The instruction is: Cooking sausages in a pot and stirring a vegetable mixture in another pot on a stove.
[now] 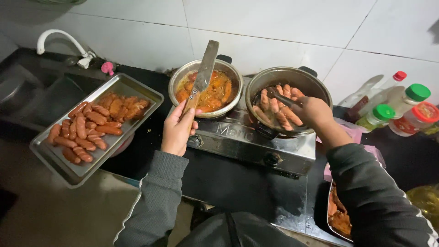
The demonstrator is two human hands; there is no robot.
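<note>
Far to the left of my left hand I see a white tap [59, 40] over a dark sink [32, 98]. Closer in, just left of that hand, a steel tray [55, 158] sits tilted over the counter edge, loaded with sausages [82, 132] and some browned pieces at its far end.

My left hand [176, 130] is clenched around the wooden handle of a broad knife [201, 80]. Its blade angles up and away from the grip, lying over the left pan [180, 75], which holds orange pieces in oil just beyond my knuckles.

Both pans stand on a steel two-burner stove [256, 148], directly below and between my hands.

My right hand [315, 114] is closed on a dark utensil [283, 99]; I cannot tell its kind. Its end reaches left from the grip into the right pan [320, 84], among sausages lying side by side.

Right of that hand, well apart, stand bottles [393, 107] with green and red caps. Nearer my right sleeve, another tray [331, 224] of browned food shows partly.
</note>
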